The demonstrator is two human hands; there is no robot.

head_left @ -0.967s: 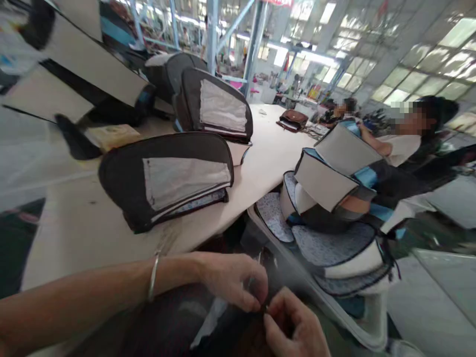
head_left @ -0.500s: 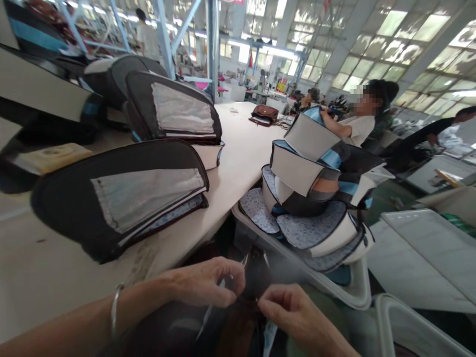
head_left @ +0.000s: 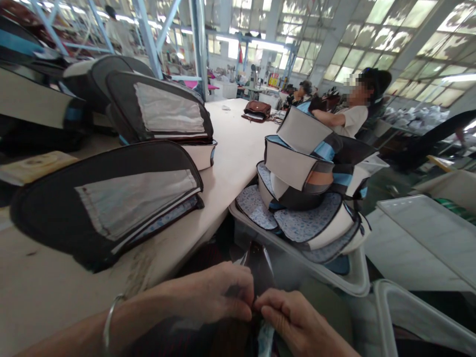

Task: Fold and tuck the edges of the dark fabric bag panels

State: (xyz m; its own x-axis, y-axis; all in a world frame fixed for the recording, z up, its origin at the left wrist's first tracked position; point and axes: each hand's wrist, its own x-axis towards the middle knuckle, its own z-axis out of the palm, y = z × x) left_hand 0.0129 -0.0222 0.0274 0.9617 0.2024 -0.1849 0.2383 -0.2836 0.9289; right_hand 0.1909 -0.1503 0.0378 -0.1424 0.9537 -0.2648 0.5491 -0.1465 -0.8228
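Observation:
My left hand (head_left: 219,295) and my right hand (head_left: 290,317) meet low in front of me, fingertips touching. Both pinch a dark piece of fabric (head_left: 260,270) that rises between them. What exactly sits in the pinch is hidden by the fingers. A thin bracelet (head_left: 107,320) circles my left wrist. Just left of my hands, on the pale table (head_left: 238,148), lies a black bag panel with a grey mesh pocket (head_left: 111,203). A second, similar panel (head_left: 163,111) stands behind it.
A pale tray (head_left: 334,280) to the right holds a stack of grey, blue and patterned bag parts (head_left: 308,183). Another pale bin (head_left: 420,322) is at the lower right. A brown pouch (head_left: 256,110) lies far down the table. Seated people work beyond the stack.
My hands have drawn closer together, fingertips now touching. The view has shifted slightly, so the bag panels and the stack sit a little further left.

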